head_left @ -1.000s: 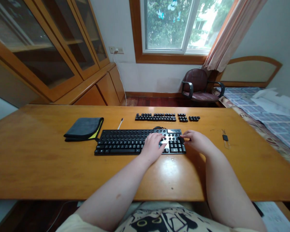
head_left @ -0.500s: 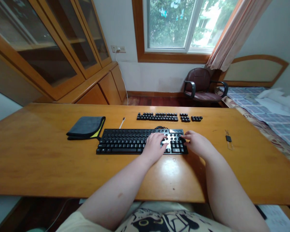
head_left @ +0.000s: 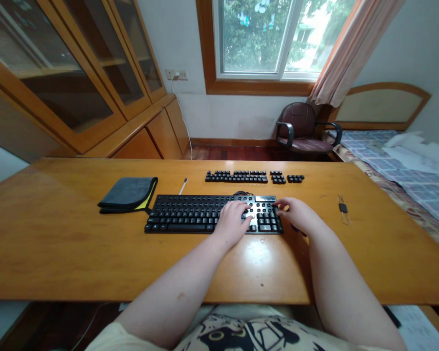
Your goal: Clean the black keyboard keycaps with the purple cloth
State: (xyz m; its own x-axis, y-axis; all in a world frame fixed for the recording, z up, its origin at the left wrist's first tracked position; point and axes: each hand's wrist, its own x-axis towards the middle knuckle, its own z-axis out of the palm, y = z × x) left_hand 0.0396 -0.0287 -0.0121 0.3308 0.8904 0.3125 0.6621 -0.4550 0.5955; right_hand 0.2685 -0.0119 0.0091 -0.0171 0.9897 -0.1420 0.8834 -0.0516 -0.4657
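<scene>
A black keyboard (head_left: pixel 183 219) lies lengthwise in front of me, with caps on its lower rows and bare key positions along its upper rows. My left hand (head_left: pixel 234 217) rests on it just left of the number pad, fingers stretched out and thumb apart. At the number pad's upper right edge, my right hand (head_left: pixel 294 213) has thumb and fingertips curled close together; whatever is between them is too small to make out. A small dark object (head_left: pixel 299 231) shows partly under the right palm. Behind the keyboard, loose black keycaps (head_left: pixel 237 176) stand in grouped rows.
Left of the keyboard lies a folded grey cloth (head_left: pixel 128 192) with a yellow inside. A small white-handled brush (head_left: pixel 183 186) is behind the keyboard. A wire keycap puller (head_left: pixel 343 208) with a black middle lies on the wooden desk (head_left: pixel 58 243) at right.
My right hand's fingers have shifted slightly up at the number pad's edge, and a dark object now shows under that palm. My left hand stays on the keyboard. The view has moved slightly.
</scene>
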